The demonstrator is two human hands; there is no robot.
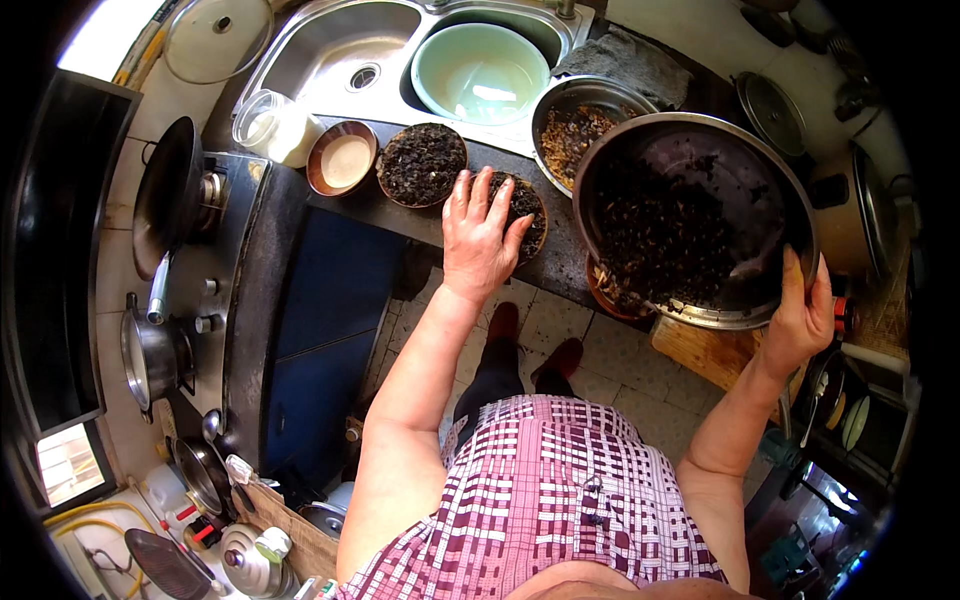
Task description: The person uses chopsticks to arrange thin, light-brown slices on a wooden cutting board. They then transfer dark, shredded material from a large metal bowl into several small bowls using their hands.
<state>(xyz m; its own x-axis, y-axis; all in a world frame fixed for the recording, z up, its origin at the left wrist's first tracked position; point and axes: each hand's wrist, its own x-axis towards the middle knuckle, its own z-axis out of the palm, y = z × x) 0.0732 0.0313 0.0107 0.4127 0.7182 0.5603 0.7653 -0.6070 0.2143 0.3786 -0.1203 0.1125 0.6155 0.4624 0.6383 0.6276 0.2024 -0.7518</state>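
My right hand (803, 320) grips the rim of a large steel basin (745, 195), which is tilted. Dark, wet-looking chopped food mixed with lighter bits (670, 230) lies toward the basin's left and near side. My left hand (478, 235) is open, palm down and fingers spread, over a small bowl (545, 228) of similar dark food; the hand covers part of it. To its left stands another bowl (399, 202) heaped with dark bits. Under the basin's near-left edge, a reddish-brown bowl (598, 290) with brownish bits shows partly.
A brown bowl (315, 163) of pale contents and a clear jar (245, 125) stand at the counter's left. Behind are a sink (310, 60), a green basin (420, 85) and a steel bowl (541, 140) of brown bits. A wok (165, 200) sits on the stove at left.
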